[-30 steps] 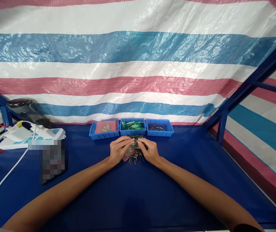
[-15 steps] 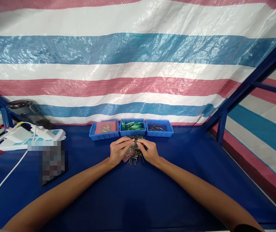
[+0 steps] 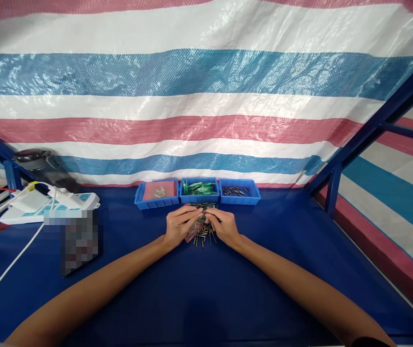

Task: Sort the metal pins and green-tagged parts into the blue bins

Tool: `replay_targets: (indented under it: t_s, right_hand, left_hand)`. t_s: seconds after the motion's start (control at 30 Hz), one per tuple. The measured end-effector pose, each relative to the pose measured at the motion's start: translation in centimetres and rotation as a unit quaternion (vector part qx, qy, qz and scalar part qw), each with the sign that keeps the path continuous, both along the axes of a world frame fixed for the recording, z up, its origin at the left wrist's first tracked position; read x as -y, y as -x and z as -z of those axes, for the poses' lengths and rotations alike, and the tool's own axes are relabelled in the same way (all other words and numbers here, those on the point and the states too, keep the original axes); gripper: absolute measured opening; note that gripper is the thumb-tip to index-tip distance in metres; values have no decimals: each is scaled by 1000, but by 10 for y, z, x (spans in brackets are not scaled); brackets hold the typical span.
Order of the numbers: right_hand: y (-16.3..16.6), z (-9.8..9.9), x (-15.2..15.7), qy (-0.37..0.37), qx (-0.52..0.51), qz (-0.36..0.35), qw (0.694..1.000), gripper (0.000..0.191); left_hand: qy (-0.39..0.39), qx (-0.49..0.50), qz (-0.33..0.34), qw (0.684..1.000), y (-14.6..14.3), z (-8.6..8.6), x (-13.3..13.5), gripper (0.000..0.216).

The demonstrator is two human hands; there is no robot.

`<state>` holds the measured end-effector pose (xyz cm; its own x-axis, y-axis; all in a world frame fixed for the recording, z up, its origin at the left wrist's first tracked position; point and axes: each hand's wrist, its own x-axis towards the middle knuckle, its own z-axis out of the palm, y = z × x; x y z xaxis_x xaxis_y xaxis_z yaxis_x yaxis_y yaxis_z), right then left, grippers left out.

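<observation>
My left hand (image 3: pixel 178 225) is closed, its thumb and fingers pinching a small clear plastic bag (image 3: pixel 192 233) with a pinkish tint. From the right, my right hand (image 3: pixel 225 226) meets it, fingertips pinched at the bag's upper edge; exactly what they grip there is too small to make out. Under and between both hands lies a loose pile of thin metal pins (image 3: pixel 203 237), brass and dark in colour. The fingers hide part of the pile and of the bag.
Behind the hands stand three blue bins: the left bin (image 3: pixel 158 204) holds a pink bag of metal pieces, the middle bin (image 3: pixel 199 198) green packets, the right bin (image 3: pixel 240 199) loose pins. At left are a power strip (image 3: pixel 92 199), white cables, a dark bottle (image 3: pixel 61 178) and a blurred-out object (image 3: pixel 81 246).
Both hands keep the same place over the pile, fingertips still together at the bag. The whole view has shifted very slightly.
</observation>
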<state>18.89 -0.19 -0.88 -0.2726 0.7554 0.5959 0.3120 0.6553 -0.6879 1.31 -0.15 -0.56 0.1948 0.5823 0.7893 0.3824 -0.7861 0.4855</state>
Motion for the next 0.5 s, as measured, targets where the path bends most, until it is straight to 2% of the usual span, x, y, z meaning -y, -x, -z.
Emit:
replay_targets:
  t_s: [0.5]
  right_hand:
    - [1, -3, 3, -15, 0, 2, 1000, 24]
  left_hand:
    - [-7, -6, -19, 1000, 0, -2, 2, 17]
